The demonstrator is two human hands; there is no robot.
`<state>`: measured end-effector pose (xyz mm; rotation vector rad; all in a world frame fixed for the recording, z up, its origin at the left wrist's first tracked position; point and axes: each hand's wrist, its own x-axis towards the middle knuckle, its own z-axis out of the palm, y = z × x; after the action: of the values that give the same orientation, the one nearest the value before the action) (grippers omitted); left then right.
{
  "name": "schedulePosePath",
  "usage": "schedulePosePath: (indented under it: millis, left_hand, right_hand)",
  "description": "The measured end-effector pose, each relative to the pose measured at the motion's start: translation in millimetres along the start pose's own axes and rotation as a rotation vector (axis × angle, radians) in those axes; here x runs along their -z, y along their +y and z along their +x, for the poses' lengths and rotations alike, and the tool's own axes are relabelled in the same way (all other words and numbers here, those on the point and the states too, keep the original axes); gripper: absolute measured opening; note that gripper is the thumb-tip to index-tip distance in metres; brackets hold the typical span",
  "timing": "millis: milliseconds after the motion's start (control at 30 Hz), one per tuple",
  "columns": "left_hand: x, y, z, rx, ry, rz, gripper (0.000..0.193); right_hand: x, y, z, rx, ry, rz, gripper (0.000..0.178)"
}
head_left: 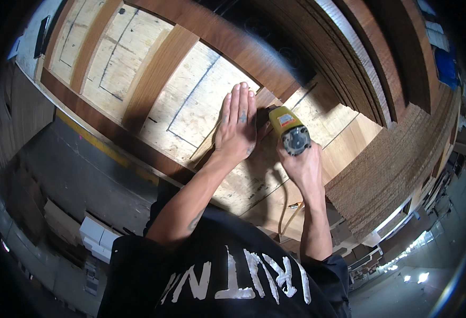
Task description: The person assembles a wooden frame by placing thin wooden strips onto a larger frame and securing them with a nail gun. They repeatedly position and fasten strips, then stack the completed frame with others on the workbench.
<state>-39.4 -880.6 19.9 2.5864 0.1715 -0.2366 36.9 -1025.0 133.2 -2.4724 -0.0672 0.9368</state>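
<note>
My left hand (236, 124) lies flat with its fingers stretched out over the end slat of a brown wooden frame, holding nothing. Most of that slat is hidden beneath it. My right hand (303, 164) is wrapped around the handle of a yellow and black air nail gun (283, 119). The gun's nose is beside my left hand, near the joint of the slat and the far rail (233, 45); whether it touches the wood cannot be made out. A near rail (106, 123) and a middle slat (161, 79) also belong to the frame.
Pencil-marked plywood (188, 98) forms the worktop under the frame. Stacked brown boards (387, 164) stand at the right, with curved-looking planks (344, 47) behind. An air hose (284, 212) runs near my right forearm. A white box (99, 233) sits low at the left.
</note>
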Motion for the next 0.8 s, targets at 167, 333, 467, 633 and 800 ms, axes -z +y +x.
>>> schedulePosePath:
  millis: [167, 333, 467, 633, 800]
  left_hand:
    - [40, -48, 4, -0.085, -0.168, -0.098, 0.081]
    - [114, -170, 25, 0.198, 0.093, 0.269, 0.093]
    - [111, -185, 32, 0.111, 0.004, 0.255, 0.096]
    - [118, -188, 33, 0.070, -0.018, 0.190, 0.097]
    - [115, -192, 31, 0.065, 0.025, 0.151, 0.100]
  right_hand:
    - [-1, 3, -1, -0.057, 0.018, 0.036, 0.029]
    - [5, -15, -6, -0.227, 0.001, -0.040, 0.029]
    - [0, -16, -11, -0.226, 0.079, -0.031, 0.034]
    - [4, -37, -9, -0.305, 0.026, -0.104, 0.030]
    - [-11, -101, 11, -0.187, 0.074, -0.117, 0.029]
